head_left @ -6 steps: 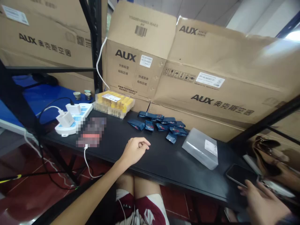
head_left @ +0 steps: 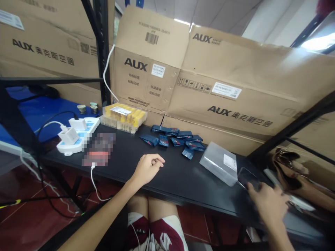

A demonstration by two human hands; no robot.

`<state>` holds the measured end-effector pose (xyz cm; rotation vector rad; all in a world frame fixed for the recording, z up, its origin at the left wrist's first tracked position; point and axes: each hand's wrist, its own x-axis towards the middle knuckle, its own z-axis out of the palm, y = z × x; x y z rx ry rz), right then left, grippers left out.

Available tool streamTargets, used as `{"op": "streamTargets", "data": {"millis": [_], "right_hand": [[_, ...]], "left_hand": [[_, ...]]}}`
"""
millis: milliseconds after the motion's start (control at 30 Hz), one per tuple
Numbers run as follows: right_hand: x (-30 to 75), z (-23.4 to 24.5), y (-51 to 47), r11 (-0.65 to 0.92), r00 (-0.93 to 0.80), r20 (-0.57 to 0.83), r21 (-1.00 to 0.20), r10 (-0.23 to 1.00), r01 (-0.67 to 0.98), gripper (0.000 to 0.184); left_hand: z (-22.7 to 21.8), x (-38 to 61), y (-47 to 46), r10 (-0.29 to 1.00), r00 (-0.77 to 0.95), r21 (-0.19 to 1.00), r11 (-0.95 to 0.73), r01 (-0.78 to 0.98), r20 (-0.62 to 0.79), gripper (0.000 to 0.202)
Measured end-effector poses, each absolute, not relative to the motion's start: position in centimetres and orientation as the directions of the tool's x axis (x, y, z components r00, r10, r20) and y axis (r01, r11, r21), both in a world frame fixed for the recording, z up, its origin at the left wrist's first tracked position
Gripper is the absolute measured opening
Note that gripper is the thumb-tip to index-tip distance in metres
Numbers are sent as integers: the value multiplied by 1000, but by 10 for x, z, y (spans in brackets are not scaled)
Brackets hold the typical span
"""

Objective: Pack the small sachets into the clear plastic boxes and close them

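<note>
My left hand (head_left: 149,166) rests on the black table (head_left: 180,177), its fingers loosely curled with nothing visible in them. On the right, my right hand (head_left: 270,200) grips the near end of a dark smartphone (head_left: 246,174), slightly blurred, just right of a clear plastic-wrapped box (head_left: 220,164) with a white label. Beyond my left hand lie several small dark blue packets (head_left: 187,139) in a loose group. A clear case of yellow pieces (head_left: 125,116) stands farther back, to the left.
A white power strip (head_left: 85,134) with plugged-in chargers lies at the left, beside a pixelated device (head_left: 99,150) on a white cable. Large cardboard boxes (head_left: 199,87) wall off the back. A brown bag (head_left: 293,174) sits at the right, near a black metal frame post (head_left: 288,127).
My right hand has moved left and slightly up with the smartphone, bringing it close to the wrapped box. My left hand stays in place; the view has shifted slightly.
</note>
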<state>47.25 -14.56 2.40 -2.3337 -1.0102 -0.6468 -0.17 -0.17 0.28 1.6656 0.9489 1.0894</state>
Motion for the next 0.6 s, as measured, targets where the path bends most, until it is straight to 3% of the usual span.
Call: {"op": "streamTargets", "data": {"millis": [133,200,333,400,500,600], "right_hand": [[428,37,-101,-402,503,627,-310,595,862,93],[399,38,-81,-328,411,618,-250,670,911,97],[360,35,-61,-410,379,491,-47,785,911,89],[356,35,-61,-417,388,475,-49,789,908,79],[360,36,-78,-339,448,545,-293,709,894,80],[352,40,-117,-232,688,559,-673,464,703,83]], "left_hand": [[3,0,-1,918,317,953,-284,103,239,24],[2,0,-1,917,320,955,-282,91,240,25],[2,-1,-1,916,317,958,-279,61,246,25],[2,-2,-2,916,314,961,-273,38,248,25],[4,-3,-3,926,286,968,-251,-19,246,23],[8,-2,-3,940,235,967,-226,-119,249,20]]}}
